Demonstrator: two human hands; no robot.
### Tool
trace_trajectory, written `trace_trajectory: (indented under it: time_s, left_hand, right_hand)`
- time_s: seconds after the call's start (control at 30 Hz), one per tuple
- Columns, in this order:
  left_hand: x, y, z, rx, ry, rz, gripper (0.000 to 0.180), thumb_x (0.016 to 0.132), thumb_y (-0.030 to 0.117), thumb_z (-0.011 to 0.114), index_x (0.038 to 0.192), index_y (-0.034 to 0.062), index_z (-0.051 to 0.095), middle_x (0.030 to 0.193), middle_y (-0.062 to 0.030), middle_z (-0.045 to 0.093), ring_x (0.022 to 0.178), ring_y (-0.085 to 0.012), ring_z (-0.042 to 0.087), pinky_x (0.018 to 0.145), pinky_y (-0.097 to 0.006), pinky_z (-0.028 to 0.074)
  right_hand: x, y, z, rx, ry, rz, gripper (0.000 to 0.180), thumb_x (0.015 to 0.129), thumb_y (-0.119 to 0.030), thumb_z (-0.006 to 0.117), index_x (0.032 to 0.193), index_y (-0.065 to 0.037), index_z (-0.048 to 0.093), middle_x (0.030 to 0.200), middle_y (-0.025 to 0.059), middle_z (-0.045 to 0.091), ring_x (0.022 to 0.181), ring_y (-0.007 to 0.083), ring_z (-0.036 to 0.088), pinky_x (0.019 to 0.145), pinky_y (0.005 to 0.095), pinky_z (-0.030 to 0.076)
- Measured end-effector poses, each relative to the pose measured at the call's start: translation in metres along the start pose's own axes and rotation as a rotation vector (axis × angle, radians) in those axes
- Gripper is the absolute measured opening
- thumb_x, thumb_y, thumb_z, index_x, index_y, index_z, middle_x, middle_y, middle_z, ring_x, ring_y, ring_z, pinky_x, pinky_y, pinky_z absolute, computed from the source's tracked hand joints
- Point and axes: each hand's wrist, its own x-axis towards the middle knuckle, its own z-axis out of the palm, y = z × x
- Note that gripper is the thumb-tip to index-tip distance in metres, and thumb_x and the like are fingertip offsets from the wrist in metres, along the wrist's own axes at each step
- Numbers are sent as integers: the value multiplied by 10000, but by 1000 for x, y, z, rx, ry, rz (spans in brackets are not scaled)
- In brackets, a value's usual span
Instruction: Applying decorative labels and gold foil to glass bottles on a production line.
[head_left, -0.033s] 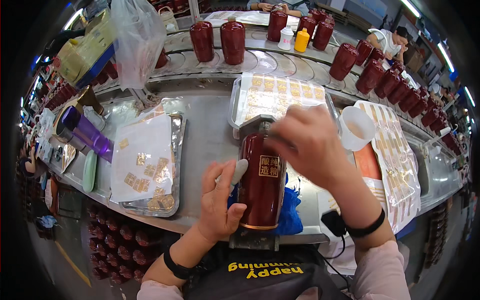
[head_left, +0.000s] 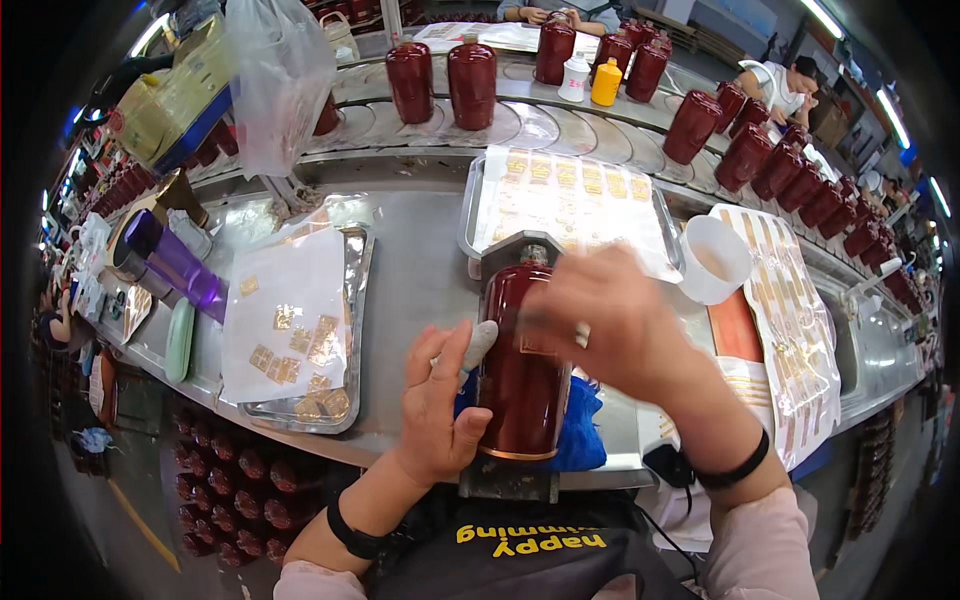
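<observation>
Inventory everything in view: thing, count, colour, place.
Bottle: 1, red, centre
Cloth: 1, blue, beside bottle
Trays: 2, silver, left and centre
Labels: many, gold, left and centre
Strips: many, gold, right
Cup: 1, white, right
Flask: 1, purple, left
Case: 1, green, left
Bag: 1, clear, upper left
Small bottles: 2, white and yellow, top
Other bottles: many, red, top, right, lower left
People: several, mixed clothing, background
Left hand: 1, at bottle
Right hand: 1, blurred, over bottle

Metal workbench (head_left: 405, 250). On its left stand a purple flask (head_left: 185, 270), a pale green oblong object (head_left: 180, 342) and a paper-covered metal tray (head_left: 356, 300). Near centre, a metal holder (head_left: 510, 487) supports a dark red bottle (head_left: 520, 410), blue cloth (head_left: 585, 435) showing beside it. Far centre, another tray (head_left: 470, 212); to the right, a white cup (head_left: 712, 262) and a sheet of gold strips (head_left: 785, 320).
</observation>
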Motion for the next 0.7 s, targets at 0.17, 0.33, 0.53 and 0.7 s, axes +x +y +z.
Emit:
trace_trajectory:
  time_s: [0.17, 0.33, 0.53, 0.7]
  left_hand:
    - [7, 11, -24, -770, 18, -289, 863, 909, 594, 515, 1468, 7, 220, 1279, -211, 509, 1200, -313, 497, 1025, -496, 386]
    - [49, 70, -68, -1416, -201, -417, 1003, 841, 719, 466, 1525, 150, 4, 1369, -223, 428, 1121, -345, 550, 896, -503, 511]
    - [56, 105, -74, -1978, -501, -399, 1185, 768, 708, 590, 1513, 92, -96, 1382, -219, 390, 1116, -318, 530, 885, -439, 509]
    - [32, 139, -53, -2194, -472, -436, 1166, 776, 633, 679, 1530, 107, -39, 1386, -124, 421, 1100, -248, 529, 905, -375, 479]
  right_hand:
    - [-31, -6, -1, 373, 236, 582, 159, 876, -168, 680, 942, -54, 590, 778, 68, 616, 682, 182, 587, 595, 283, 453]
    - [-40, -70, -31, 761, 570, 497, 347, 958, -263, 574, 1158, 10, 495, 977, 182, 648, 803, 220, 650, 585, 294, 526]
    - [-41, -103, -53, 654, 633, 452, 341, 958, -246, 559, 1172, 3, 464, 1039, 237, 626, 851, 296, 657, 637, 362, 564]
    - [-59, -113, -55, 660, 583, 490, 335, 958, -250, 551, 1162, 4, 472, 1038, 236, 622, 852, 296, 654, 632, 358, 559]
